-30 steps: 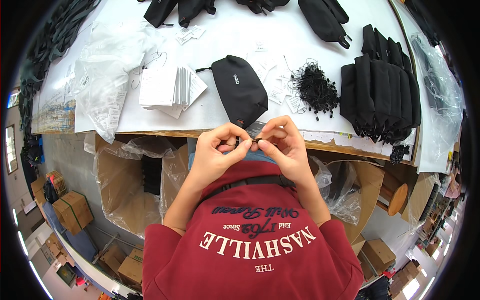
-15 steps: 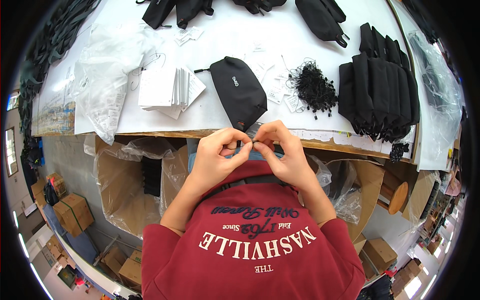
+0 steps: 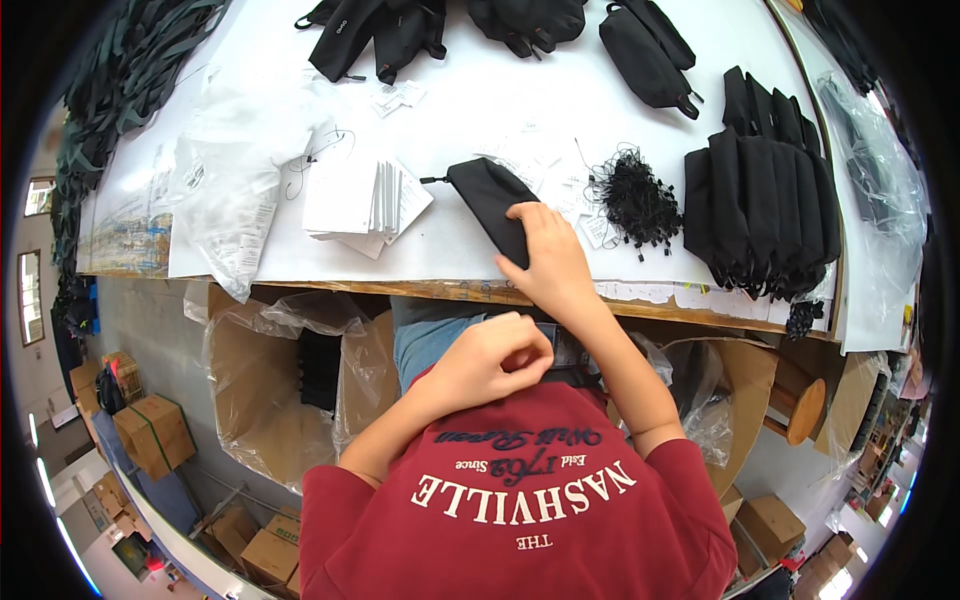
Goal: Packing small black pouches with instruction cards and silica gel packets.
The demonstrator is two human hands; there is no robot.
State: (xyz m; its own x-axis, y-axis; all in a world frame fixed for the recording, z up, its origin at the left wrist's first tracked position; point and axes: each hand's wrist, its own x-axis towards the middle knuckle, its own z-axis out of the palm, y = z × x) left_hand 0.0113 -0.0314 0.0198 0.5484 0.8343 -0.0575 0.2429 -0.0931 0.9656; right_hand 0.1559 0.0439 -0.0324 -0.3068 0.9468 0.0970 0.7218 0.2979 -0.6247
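Note:
A small black zippered pouch [image 3: 488, 197] is tipped on its side near the front edge of the white table, its zip pull pointing left. My right hand [image 3: 552, 258] grips its near right end, fingers over the top and thumb on the near side. My left hand [image 3: 488, 358] is in front of my waist, off the table, its fingers curled and thumb pressed to them. What the left fingers hold, if anything, is hidden. A stack of white cards [image 3: 358, 205] lies left of the pouch, and a heap of black tag strings [image 3: 637, 200] lies to its right.
Black pouches [image 3: 765, 205] stand bunched at the right, and more [image 3: 650, 55] lie along the far side. Clear plastic bags [image 3: 235, 170] and dark straps [image 3: 135, 75] are at the left. Open plastic-lined cartons [image 3: 265, 385] stand below the table edge.
My hands were pinched together at the table edge before the pouch. They have parted: the right has taken hold of the pouch and turned it; the left has drawn back toward my body.

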